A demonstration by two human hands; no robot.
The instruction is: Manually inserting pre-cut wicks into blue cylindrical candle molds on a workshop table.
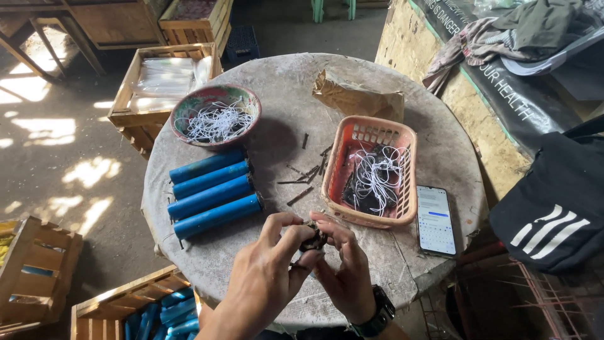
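A round grey table (pixel 283 82) is filling the frame's centre. Four blue tubes (pixel 214 192) are lying side by side at centre left, an orange basket (pixel 402 135) of white string sitting to their right. At lower centre, the left hand (pixel 267 274) and right hand (pixel 346 267) are pressing together, fingertips clamping a small dark bundle (pixel 314 238).
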